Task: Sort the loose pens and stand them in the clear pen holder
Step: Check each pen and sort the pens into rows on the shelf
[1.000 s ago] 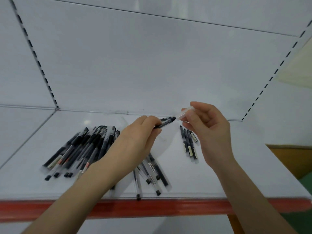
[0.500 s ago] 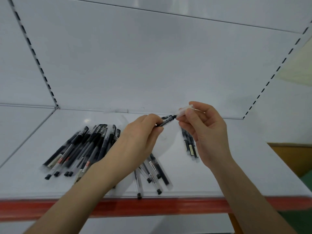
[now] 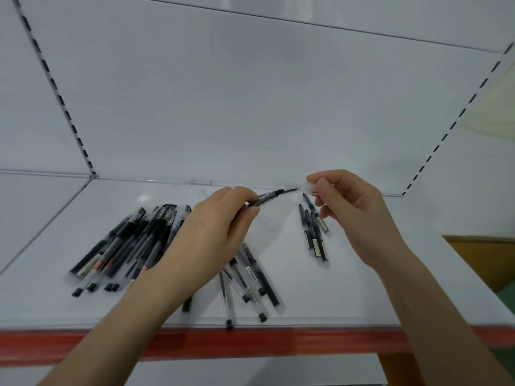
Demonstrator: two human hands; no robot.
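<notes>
My left hand (image 3: 214, 235) pinches a black pen (image 3: 271, 195) by its barrel, tip pointing right. My right hand (image 3: 354, 210) pinches a clear pen cap (image 3: 308, 187) just off that tip, a small gap between them. Several black pens (image 3: 125, 246) lie in a fan on the white shelf at the left. Several clear-barrelled pens (image 3: 250, 280) lie near the front edge, partly under my left wrist. A small group of black pens (image 3: 313, 232) lies below my right hand. No clear pen holder shows in the view.
The white shelf (image 3: 376, 302) has a red front edge (image 3: 250, 344) and a white back panel (image 3: 250, 107) with slotted uprights at both sides. A brown wooden piece (image 3: 482, 260) shows at the far right.
The clear cap has come off the pen tip: my right hand moved slightly right with it, and a gap now separates cap and tip.
</notes>
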